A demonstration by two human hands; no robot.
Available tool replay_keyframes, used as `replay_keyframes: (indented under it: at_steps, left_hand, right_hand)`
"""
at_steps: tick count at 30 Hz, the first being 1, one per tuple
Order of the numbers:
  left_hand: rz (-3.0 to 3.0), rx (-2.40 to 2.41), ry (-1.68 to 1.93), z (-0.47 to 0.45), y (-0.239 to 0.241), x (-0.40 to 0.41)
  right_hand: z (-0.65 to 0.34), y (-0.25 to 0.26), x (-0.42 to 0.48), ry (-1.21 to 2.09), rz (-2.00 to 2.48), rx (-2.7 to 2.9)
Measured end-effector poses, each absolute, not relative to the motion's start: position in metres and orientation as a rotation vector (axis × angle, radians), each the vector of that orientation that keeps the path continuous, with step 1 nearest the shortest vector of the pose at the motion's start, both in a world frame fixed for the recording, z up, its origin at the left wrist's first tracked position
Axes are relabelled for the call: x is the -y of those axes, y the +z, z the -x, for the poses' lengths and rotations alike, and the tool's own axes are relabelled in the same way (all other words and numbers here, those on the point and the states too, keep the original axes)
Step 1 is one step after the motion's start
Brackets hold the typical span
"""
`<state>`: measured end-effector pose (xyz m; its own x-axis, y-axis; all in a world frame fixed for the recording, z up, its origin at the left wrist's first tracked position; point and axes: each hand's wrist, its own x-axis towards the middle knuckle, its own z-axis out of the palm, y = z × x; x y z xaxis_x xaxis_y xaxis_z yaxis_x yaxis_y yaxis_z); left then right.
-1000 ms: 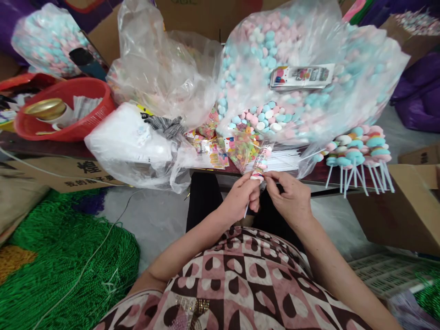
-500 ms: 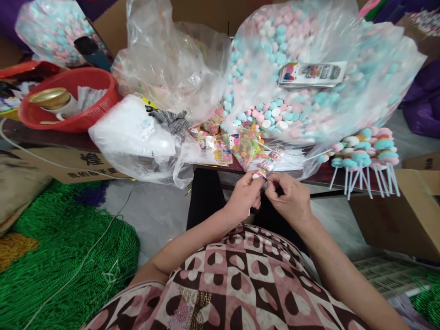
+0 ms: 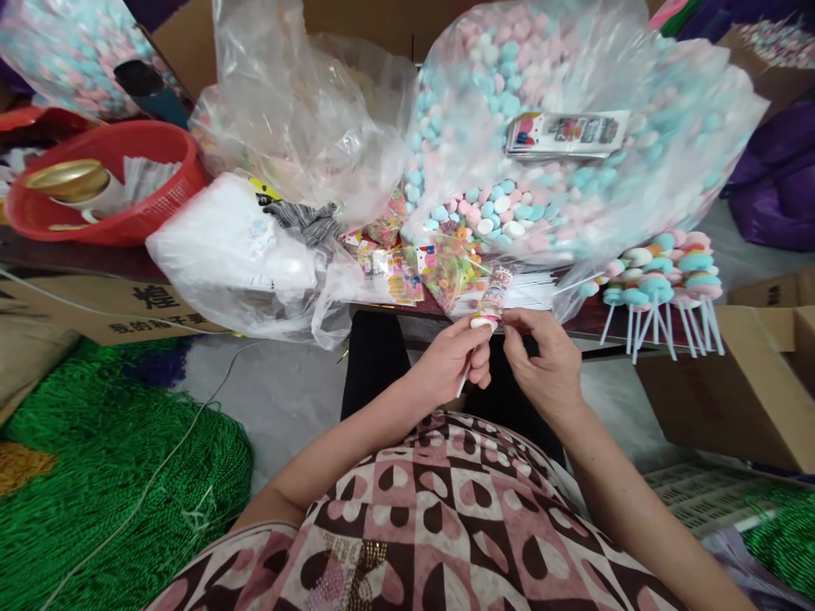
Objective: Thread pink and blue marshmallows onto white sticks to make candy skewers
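My left hand (image 3: pixel 453 360) is closed round the white stick of a candy skewer (image 3: pixel 491 297) that sits in a clear printed wrapper. My right hand (image 3: pixel 544 355) pinches the wrapper's lower end just right of the left thumb. Both hands hover in front of my lap, below the edge of a dark table (image 3: pixel 70 259). Behind them lies a big clear bag of pink, blue and white candies (image 3: pixel 541 127). A pile of printed wrappers (image 3: pixel 407 276) lies just left of the skewer.
Finished candy skewers (image 3: pixel 662 280) lie at the table's right edge above a cardboard box (image 3: pixel 739 390). A red basket (image 3: pixel 108 182) with a gold lid stands at the left, next to white and clear plastic bags (image 3: pixel 242 255). Green cord bundles (image 3: pixel 115 475) cover the floor at left.
The hands stayed together on the wrapped skewer and shifted only slightly. The skewer now stands more upright, and my right fingers have slid along the wrapper's end.
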<state>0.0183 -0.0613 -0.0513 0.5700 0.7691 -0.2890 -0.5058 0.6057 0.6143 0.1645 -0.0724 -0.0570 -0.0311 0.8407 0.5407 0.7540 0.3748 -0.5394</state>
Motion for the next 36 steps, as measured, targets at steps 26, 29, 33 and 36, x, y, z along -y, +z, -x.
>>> replay_keyframes:
  at_steps: [26,29,33,36]
  left_hand:
    - [-0.839,-0.919,0.888,-0.017,-0.054,0.065]
    - [-0.851,-0.975,0.888,-0.018,-0.054,0.065]
    - [-0.682,-0.863,0.878,-0.015,-0.056,0.062]
    - [-0.459,-0.622,0.753,-0.011,-0.056,0.058]
  right_hand:
    - [-0.155,-0.039,0.067,0.244,1.56,1.902]
    - [-0.148,-0.035,0.072,0.44,1.592,1.828]
    - [-0.149,-0.039,0.076,0.632,1.581,1.74]
    - [-0.155,-0.045,0.076,0.733,1.552,1.657]
